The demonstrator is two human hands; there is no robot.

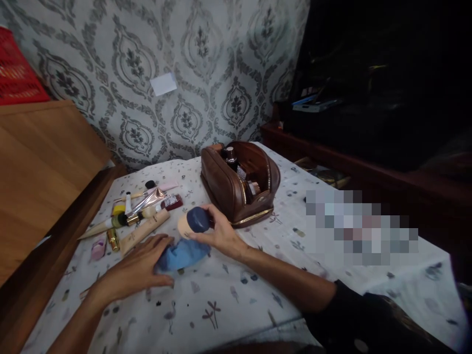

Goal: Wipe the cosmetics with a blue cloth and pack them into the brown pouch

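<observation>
Between the thumb and fingers of my right hand point(224, 233) is a small rounded beige container with a dark navy cap point(198, 219), tilted on its side. Under it on the table lies a crumpled blue cloth-like piece point(184, 255), slightly blurred. My left hand point(142, 265) is at the left edge of the blue piece, thumb and fingers apart; whether it grips the edge is hard to see. Behind my right hand stands a brown leather toiletry bag point(221, 182), unzipped, with a dark bottle point(231, 156) and other bottles inside.
Left of the hands lie several cosmetics: a beige tube point(145, 231), a shiny rose tube point(147, 200), a makeup brush point(142, 215), a gold-coloured tube point(112, 239) and a pink bottle point(98, 249). A patterned white cloth point(254, 295) covers the table. Wooden furniture point(47, 147) borders the left.
</observation>
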